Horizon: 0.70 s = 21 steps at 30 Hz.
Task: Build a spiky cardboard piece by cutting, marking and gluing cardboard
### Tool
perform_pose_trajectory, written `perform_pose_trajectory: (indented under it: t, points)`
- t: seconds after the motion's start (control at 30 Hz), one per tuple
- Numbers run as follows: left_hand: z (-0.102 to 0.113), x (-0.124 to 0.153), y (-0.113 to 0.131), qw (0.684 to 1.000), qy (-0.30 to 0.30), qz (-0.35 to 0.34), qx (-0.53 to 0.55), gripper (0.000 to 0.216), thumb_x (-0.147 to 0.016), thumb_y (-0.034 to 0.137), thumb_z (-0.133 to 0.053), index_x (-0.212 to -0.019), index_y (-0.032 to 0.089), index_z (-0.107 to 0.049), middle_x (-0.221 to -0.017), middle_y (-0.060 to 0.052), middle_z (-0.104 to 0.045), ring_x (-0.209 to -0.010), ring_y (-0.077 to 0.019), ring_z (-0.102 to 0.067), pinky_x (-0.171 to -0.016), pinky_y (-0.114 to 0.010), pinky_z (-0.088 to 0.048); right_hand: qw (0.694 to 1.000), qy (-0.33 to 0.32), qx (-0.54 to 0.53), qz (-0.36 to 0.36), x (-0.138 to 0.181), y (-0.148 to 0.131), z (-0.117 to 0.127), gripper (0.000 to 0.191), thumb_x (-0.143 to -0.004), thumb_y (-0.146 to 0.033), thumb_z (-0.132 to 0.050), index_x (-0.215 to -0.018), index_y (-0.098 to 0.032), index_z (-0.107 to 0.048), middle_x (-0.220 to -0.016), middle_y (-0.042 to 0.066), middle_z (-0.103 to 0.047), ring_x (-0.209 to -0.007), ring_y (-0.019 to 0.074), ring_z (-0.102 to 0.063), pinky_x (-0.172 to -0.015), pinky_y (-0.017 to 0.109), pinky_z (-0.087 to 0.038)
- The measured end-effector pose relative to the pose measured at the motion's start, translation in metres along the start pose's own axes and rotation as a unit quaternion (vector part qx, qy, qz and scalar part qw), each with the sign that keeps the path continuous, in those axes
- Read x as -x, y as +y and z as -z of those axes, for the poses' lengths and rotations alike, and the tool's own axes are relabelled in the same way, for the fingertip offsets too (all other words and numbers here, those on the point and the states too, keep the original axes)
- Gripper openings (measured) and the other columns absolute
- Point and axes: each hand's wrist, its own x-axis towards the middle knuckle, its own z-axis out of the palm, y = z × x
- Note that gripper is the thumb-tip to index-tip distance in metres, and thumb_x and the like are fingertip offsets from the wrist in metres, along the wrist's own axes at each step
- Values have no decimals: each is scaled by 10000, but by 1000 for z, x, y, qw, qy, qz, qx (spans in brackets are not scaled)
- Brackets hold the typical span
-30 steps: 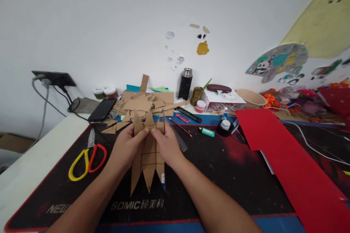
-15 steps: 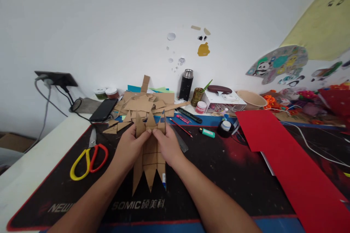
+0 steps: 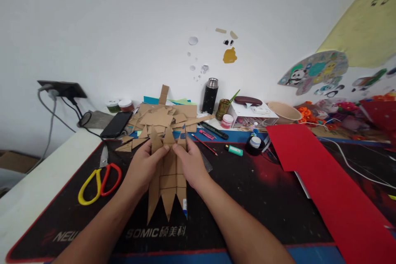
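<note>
Pinching cardboard cutout [image 3: 168, 181], left hand [image 3: 142, 168] – right hand [image 3: 192, 165]

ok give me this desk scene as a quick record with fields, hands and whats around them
left hand: grips the left side of the cardboard piece
right hand: grips its right side
cardboard piece: brown, pointed ends, drawn grid lines, over the black desk mat
scissors: yellow and red handles, left of the hands
cardboard scraps: piled behind the hands
red sheet: on the right

Scissors [image 3: 98, 178] lie left of the cardboard [image 3: 167, 177] on the mat [image 3: 247, 198]; scraps [image 3: 161, 119] behind it, paper [image 3: 324, 185] right, flask [image 3: 210, 95] behind.
</note>
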Motion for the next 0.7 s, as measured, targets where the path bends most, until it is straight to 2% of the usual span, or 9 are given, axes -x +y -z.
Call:
perform_pose_trajectory:
  t: [0.37, 0.53, 0.7]
  points:
    - [1, -1, -2, 999, -9, -20, -27, 500, -646, 450, -908, -1052, 185, -780, -1010, -104, -855, -983, -351, -799, -767, -369, -600, 1000, 10, 2, 18, 1, 4, -4, 174, -804, -307, -665, -973, -264, -662, -974, -19, -782, -922, 230, -702, -875, 336, -554]
    - [1, -2, -1, 999, -9, -4, -36, 502, -652, 459, -908, -1052, 178, -792, -964, -103, -859, -960, -365, -806, -743, -378, -601, 1000, 19, -10, 5, 1, 1, -5, 230, -789, -307, -662, -1013, -266, -696, -950, -15, -784, -908, 241, -698, -905, 363, -552]
    - [0, -1, 3, 999, -11, -9, -43, 554, -634, 509, -920, -1064, 183, -795, -969, -107, -861, -1009, -390, -800, -777, -408, -612, 1000, 14, -11, -9, 1, -1, -3, 181, -778, -311, -680, -952, -260, -676, -918, -22, -761, -887, 232, -686, -896, 350, -544]
